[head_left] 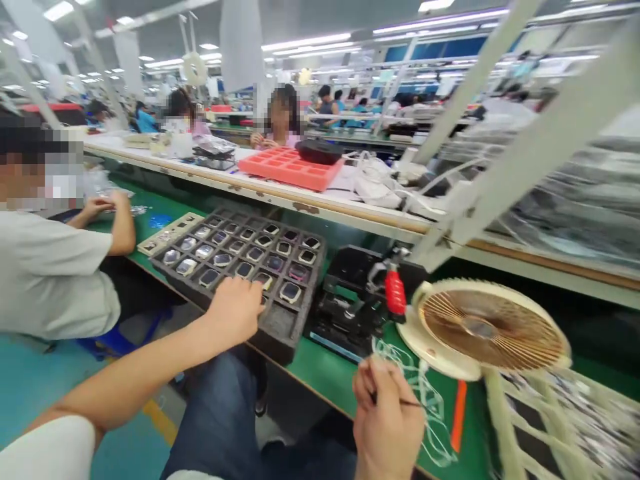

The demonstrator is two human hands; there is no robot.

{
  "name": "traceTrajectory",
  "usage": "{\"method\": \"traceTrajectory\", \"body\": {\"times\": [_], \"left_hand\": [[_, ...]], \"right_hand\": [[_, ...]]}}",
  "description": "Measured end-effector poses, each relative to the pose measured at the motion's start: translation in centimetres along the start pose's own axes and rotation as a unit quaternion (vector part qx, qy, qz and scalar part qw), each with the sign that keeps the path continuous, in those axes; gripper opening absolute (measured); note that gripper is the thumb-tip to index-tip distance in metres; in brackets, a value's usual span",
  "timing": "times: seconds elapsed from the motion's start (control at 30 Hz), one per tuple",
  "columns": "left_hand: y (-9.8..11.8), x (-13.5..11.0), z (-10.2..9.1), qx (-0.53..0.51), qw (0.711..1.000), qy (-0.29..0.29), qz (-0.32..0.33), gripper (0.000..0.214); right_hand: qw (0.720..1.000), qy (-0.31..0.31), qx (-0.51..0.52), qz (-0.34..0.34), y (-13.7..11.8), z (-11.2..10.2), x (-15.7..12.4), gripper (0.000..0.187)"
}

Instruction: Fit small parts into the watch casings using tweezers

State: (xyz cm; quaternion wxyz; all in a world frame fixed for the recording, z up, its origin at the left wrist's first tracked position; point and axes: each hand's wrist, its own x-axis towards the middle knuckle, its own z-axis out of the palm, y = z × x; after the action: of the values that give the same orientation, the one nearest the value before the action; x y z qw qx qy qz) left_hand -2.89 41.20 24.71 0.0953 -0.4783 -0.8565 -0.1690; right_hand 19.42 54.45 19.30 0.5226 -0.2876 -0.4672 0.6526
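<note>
My left hand [236, 310] reaches over the near side of a dark grey compartment tray [283, 325]. Its fingers are bent down and pressed together among the watch cases; the fingertips, and whatever they grip, are hidden. A watch case [290, 292] lies in the compartment just right of that hand, and several similar ones fill the other compartments. One near-right compartment shows its bare bottom. Closer to me, my right hand [389, 413] is closed around a thin dark pointed tool [411, 403], whose tip points right. Behind this hand lies a tangle of white cord [433, 400].
A black clamp fixture [345, 300] with a red handle [395, 292] stands right of the tray. Further right are a round fan [490, 327], an orange strip [459, 417] and a divided tray [520, 427]. A shelf [300, 200] crosses behind. A co-worker [55, 267] sits at left.
</note>
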Motion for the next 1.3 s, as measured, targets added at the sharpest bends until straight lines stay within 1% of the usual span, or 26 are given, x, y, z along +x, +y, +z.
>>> {"method": "traceTrajectory", "body": {"times": [0.1,0.17,0.33,0.37,0.4,0.43,0.47,0.5,0.57,0.6,0.63,0.67,0.7,0.73,0.77,0.83,0.9,0.97,1.03,1.07,1.1,1.13,1.2,1.23,1.27,1.3], "left_hand": [[-0.2,0.5,0.1,-0.028,0.999,-0.005,-0.026,0.031],[-0.6,0.4,0.1,-0.069,0.997,0.000,-0.042,0.034],[-1.9,-1.0,-0.6,-0.199,0.978,0.020,-0.066,0.018],[-2.0,-1.3,-0.9,-0.228,0.970,0.031,-0.072,0.016],[-1.9,-1.6,-1.3,-0.273,0.957,0.046,-0.081,0.014],[-1.5,-2.0,-1.5,-0.336,0.935,0.062,-0.093,0.013],[-0.8,-2.5,-1.7,-0.414,0.901,0.072,-0.108,0.015],[0.2,-3.1,-1.8,-0.499,0.854,0.070,-0.126,0.019],[2.6,-4.4,-1.3,-0.645,0.746,0.024,-0.165,0.029],[3.9,-5.0,-0.9,-0.695,0.695,-0.006,-0.187,0.034],[5.1,-5.5,-0.3,-0.730,0.651,-0.033,-0.208,0.038],[6.2,-6.0,0.3,-0.755,0.613,-0.053,-0.227,0.039],[7.1,-6.4,0.9,-0.774,0.581,-0.065,-0.244,0.040],[7.9,-6.7,1.5,-0.786,0.557,-0.075,-0.256,0.039],[8.6,-6.9,2.0,-0.795,0.540,-0.085,-0.264,0.037],[9.6,-7.4,2.8,-0.799,0.526,-0.113,-0.268,0.034],[10.5,-7.9,3.4,-0.797,0.528,-0.149,-0.253,0.038],[11.3,-8.3,4.0,-0.786,0.544,-0.182,-0.229,0.049],[11.9,-8.5,4.6,-0.768,0.567,-0.205,-0.215,0.055],[12.2,-8.5,4.9,-0.762,0.572,-0.214,-0.214,0.055],[12.3,-8.4,5.2,-0.760,0.571,-0.221,-0.217,0.052],[12.3,-8.2,5.4,-0.764,0.562,-0.229,-0.221,0.049],[12.0,-7.9,5.7,-0.776,0.536,-0.249,-0.222,0.041],[11.8,-7.7,5.7,-0.781,0.526,-0.256,-0.220,0.036],[11.5,-7.7,5.6,-0.783,0.520,-0.263,-0.218,0.032],[11.3,-7.7,5.5,-0.784,0.517,-0.269,-0.214,0.030]], "right_hand": [[0.999,-0.021,-0.002,0.043,1.4,-0.4,-0.1,0.030],[0.997,-0.042,-0.003,0.058,1.5,-0.6,-0.1,0.031],[0.992,-0.084,-0.027,0.088,0.8,-1.6,-0.9,0.036],[0.991,-0.086,-0.042,0.089,0.7,-1.7,-1.2,0.037],[0.990,-0.091,-0.068,0.086,0.5,-1.7,-1.6,0.036],[0.987,-0.099,-0.102,0.076,0.3,-1.5,-2.1,0.035],[0.982,-0.111,-0.139,0.058,0.0,-1.1,-2.7,0.032],[0.976,-0.130,-0.173,0.031,-0.3,-0.6,-3.4,0.028],[0.958,-0.183,-0.216,-0.038,-1.0,0.7,-4.7,0.019],[0.950,-0.201,-0.226,-0.081,-1.2,1.3,-5.3,0.023],[0.942,-0.205,-0.234,-0.125,-1.3,1.8,-5.8,0.031],[0.935,-0.197,-0.244,-0.165,-1.4,2.1,-6.2,0.038],[0.928,-0.180,-0.258,-0.199,-1.3,2.2,-6.6,0.043],[0.922,-0.155,-0.273,-0.226,-1.2,2.0,-6.8,0.047],[0.916,-0.131,-0.289,-0.245,-1.0,1.5,-7.0,0.049],[0.902,-0.102,-0.325,-0.265,-0.7,0.4,-7.4,0.054],[0.886,-0.083,-0.360,-0.279,-0.6,-0.8,-7.6,0.058],[0.871,-0.082,-0.387,-0.291,-0.8,-1.8,-7.9,0.058],[0.868,-0.109,-0.400,-0.272,-1.2,-2.6,-8.1,0.050],[0.875,-0.126,-0.400,-0.242,-1.6,-3.1,-8.3,0.046],[0.888,-0.137,-0.392,-0.198,-2.0,-3.7,-8.3,0.042],[0.907,-0.136,-0.371,-0.145,-2.4,-4.3,-8.4,0.038],[0.955,-0.097,-0.275,-0.058,-3.3,-5.7,-8.2,0.030],[0.976,-0.068,-0.205,-0.032,-3.6,-6.3,-7.9,0.029],[0.991,-0.038,-0.131,-0.018,-3.8,-6.7,-7.6,0.032],[0.998,-0.014,-0.061,-0.010,-3.9,-7.0,-7.3,0.037]]}}
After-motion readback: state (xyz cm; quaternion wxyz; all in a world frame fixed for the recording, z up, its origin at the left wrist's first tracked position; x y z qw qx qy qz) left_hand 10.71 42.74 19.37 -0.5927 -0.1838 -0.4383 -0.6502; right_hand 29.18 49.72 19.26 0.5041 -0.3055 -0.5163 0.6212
